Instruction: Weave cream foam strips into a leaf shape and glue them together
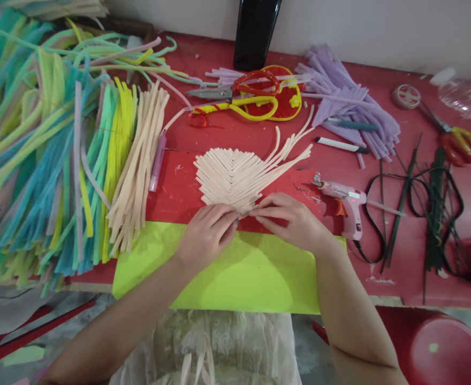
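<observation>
A leaf-shaped piece braided from cream pipe cleaners (230, 172) lies on the red table, its loose strands fanning out to the upper right. At its near, pointed end my left hand (212, 229) is closed, thumb and fingers pinching the braid's left edge. My right hand (289, 218) pinches at the same tip from the right, fingertips almost meeting those of the left. The strand ends between the fingers are mostly hidden. Under both hands lies a lime-green sheet (235, 272).
Bundles of coloured pipe cleaners (51, 149) and cream ones (139, 166) fill the left. Behind the braid lie scissors (235, 96) and purple pipe cleaners (346, 101). To the right are a pink glue gun (350, 208) with its black cord, dark stems (436, 214) and more scissors (456, 139).
</observation>
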Available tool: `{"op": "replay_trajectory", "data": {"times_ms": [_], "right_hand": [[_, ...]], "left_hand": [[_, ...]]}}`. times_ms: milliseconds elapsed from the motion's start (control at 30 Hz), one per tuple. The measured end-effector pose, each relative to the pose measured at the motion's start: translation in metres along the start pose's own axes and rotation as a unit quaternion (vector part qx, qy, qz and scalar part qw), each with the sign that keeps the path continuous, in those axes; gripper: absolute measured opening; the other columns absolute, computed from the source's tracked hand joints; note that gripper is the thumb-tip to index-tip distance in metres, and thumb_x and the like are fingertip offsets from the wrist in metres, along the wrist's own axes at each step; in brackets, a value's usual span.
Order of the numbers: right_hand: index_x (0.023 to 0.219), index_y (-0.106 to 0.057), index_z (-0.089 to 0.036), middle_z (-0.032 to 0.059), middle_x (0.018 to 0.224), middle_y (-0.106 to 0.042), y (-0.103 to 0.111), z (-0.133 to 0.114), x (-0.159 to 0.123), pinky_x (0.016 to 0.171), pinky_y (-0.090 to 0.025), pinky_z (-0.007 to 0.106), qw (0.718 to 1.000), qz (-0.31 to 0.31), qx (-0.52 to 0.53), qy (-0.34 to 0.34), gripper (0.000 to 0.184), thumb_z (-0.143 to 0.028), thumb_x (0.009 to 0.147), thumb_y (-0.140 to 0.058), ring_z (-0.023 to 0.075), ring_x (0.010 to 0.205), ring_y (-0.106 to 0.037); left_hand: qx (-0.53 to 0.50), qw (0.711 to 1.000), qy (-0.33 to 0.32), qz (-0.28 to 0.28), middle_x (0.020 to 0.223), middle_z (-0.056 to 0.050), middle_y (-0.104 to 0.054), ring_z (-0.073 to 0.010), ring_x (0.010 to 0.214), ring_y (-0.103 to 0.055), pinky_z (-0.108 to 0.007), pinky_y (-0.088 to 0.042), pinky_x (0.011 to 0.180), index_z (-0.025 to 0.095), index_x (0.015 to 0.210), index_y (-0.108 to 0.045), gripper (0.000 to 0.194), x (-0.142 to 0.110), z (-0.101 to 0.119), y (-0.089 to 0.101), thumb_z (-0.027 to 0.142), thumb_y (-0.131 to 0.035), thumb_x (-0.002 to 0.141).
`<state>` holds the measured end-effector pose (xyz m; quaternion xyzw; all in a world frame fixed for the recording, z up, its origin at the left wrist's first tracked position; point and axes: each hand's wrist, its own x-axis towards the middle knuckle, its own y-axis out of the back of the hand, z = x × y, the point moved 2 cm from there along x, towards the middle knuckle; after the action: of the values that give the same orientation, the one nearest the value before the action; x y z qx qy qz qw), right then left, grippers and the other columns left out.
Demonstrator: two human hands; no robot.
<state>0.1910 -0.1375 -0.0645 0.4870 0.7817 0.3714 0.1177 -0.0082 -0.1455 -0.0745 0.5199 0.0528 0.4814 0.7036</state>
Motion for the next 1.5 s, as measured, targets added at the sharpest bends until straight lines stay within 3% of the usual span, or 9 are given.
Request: {"op": "replay_trajectory", "data": {"times_ms": [333, 633, 867, 1100, 1333, 1500], "right_hand": [[0.102, -0.068, -0.024, 0.0053, 0.088, -0.066, 0.004, 0.004, -0.003, 0.073, -0.052, 0.032, 0.998, 0.039, 0.023, -0.039, 0.02, -0.02, 0.091, -0.052, 0.0159, 0.082, -0.062], [0.1, -0.067, -0.023, 0.0052, 0.089, -0.065, 0.006, 0.007, -0.004, 0.072, -0.051, 0.032, 0.998, 0.028, 0.025, -0.04, 0.018, -0.02, 0.09, -0.053, 0.0151, 0.082, -0.061], [0.101, -0.066, -0.024, 0.0054, 0.091, -0.065, 0.005, 0.007, -0.004, 0.073, -0.052, 0.033, 0.999, 0.028, 0.019, -0.034, 0.019, -0.019, 0.09, -0.053, 0.0159, 0.083, -0.062], [0.103, -0.065, -0.025, 0.0056, 0.093, -0.064, 0.004, 0.004, -0.002, 0.078, -0.053, 0.035, 0.999, 0.034, 0.006, -0.031, 0.017, -0.023, 0.09, -0.053, 0.0175, 0.088, -0.062], [0.095, -0.062, -0.022, 0.0055, 0.09, -0.065, -0.006, 0.0, 0.001, 0.075, -0.051, 0.033, 0.994, 0.066, -0.004, -0.09, 0.01, -0.027, 0.09, -0.056, 0.0176, 0.084, -0.061], [0.09, -0.061, -0.022, 0.0047, 0.087, -0.064, -0.009, -0.001, 0.002, 0.075, -0.049, 0.032, 0.993, 0.075, -0.014, -0.09, 0.007, -0.025, 0.09, -0.055, 0.0175, 0.083, -0.06]], "left_hand": [[-0.011, 1.0, 0.005, 0.005, 0.093, -0.006, -0.067, -0.0182, 0.087, -0.063, -0.034, -0.054, 0.077, 0.017, 0.101, -0.062, 0.018, 0.001, -0.001, 0.0, 0.011, -0.051, 0.088], [-0.014, 1.0, 0.004, 0.003, 0.094, -0.006, -0.067, -0.018, 0.087, -0.063, -0.033, -0.053, 0.077, 0.017, 0.101, -0.061, 0.017, -0.001, 0.0, 0.0, 0.011, -0.052, 0.087], [0.061, 0.998, -0.01, 0.023, 0.101, -0.007, -0.066, -0.0217, 0.1, -0.062, -0.037, -0.051, 0.085, 0.018, 0.097, -0.06, 0.013, -0.001, -0.001, 0.001, 0.014, -0.059, 0.085], [0.086, 0.996, -0.02, -0.006, 0.102, -0.007, -0.067, -0.0219, 0.099, -0.062, -0.037, -0.051, 0.083, 0.018, 0.098, -0.06, 0.013, -0.001, 0.002, -0.001, 0.015, -0.056, 0.087], [0.088, 0.996, -0.019, -0.011, 0.099, -0.007, -0.068, -0.0195, 0.095, -0.063, -0.033, -0.05, 0.081, 0.017, 0.096, -0.06, 0.009, 0.0, 0.002, -0.001, 0.016, -0.056, 0.088], [0.091, 0.996, -0.017, -0.02, 0.099, -0.006, -0.068, -0.0191, 0.094, -0.063, -0.033, -0.049, 0.081, 0.018, 0.097, -0.06, 0.01, 0.0, 0.001, -0.002, 0.017, -0.055, 0.089]]}}
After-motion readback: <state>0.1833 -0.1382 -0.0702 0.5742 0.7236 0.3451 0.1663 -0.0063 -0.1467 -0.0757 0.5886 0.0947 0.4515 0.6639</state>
